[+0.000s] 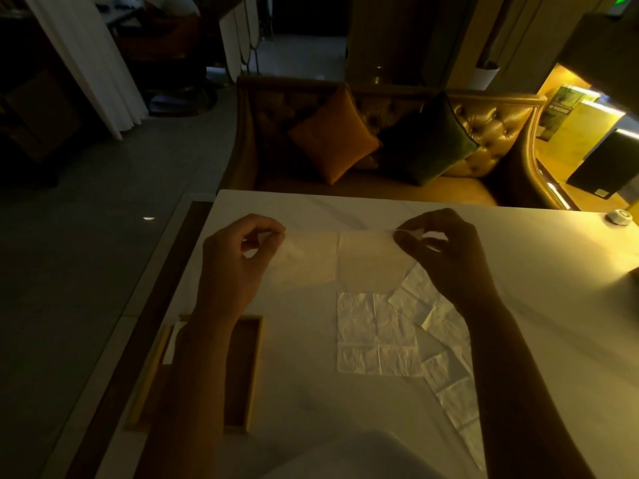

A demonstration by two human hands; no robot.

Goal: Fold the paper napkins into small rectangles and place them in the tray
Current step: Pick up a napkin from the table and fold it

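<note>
A thin white paper napkin (340, 261) hangs stretched above the table between my two hands. My left hand (238, 257) pinches its upper left corner and my right hand (446, 250) pinches its upper right corner. Several unfolded, creased napkins (377, 335) lie flat on the white table below the held one, some overlapping and running under my right forearm. A long wooden tray (247, 375) lies at the table's left edge, mostly hidden by my left forearm. A white piece shows at the tray's left side (171, 344).
The white table (345, 409) ends at its far edge against a tufted leather sofa (494, 133) with an orange cushion (333, 136) and a dark green cushion (428, 140). A small round white object (619, 216) rests at the far right of the table. Dark floor lies to the left.
</note>
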